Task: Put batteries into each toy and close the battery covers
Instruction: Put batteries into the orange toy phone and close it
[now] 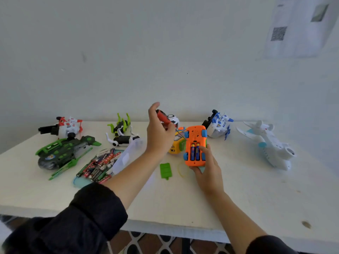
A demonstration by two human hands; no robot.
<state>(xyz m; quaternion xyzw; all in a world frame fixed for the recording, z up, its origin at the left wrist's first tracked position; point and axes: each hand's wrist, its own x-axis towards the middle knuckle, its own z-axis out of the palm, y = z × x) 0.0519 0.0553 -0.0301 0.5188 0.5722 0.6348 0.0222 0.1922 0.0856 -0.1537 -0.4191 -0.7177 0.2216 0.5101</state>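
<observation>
White table (pixel 238 189) against a pale wall, toys ranged along its far edge.

Item: orange toy car (pixel 195 145), underside up, centre-right, gripped from its near end by the right hand (pixel 207 171). Two batteries (pixel 194 150) seated; compartment uncovered.

Item: red-handled screwdriver (pixel 163 118), clamped in the raised left hand (pixel 159 133), just left of the car.

Item: green battery cover (pixel 165 170), flat on the table, near-left of the car, touching neither hand.

Item: loose batteries (pixel 100 165), heaped at left.

Risk: tilting the car could spill its cells while uncovered; the occupied left hand may fumble the cover.
</observation>
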